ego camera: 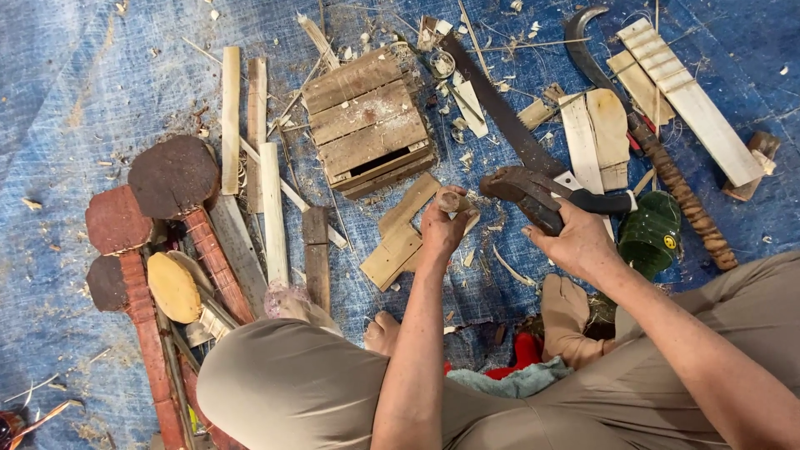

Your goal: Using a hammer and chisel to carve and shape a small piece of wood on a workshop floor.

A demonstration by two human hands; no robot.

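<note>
I am mid-carving: my left hand (442, 227) grips a small wood piece (454, 201) above the tarp (67, 100), my right hand (575, 242) clasps the curved knife (521, 187), needing a controlled stroke.

Blue tarp (75, 75) floor, scattered wood shavings, even light

A blue tarpaulin (75, 75) is spread as floor; a slatted wooden crate (369, 121), planks (231, 117), a saw (500, 112) and shavings (467, 154) are scattered on it.
</note>
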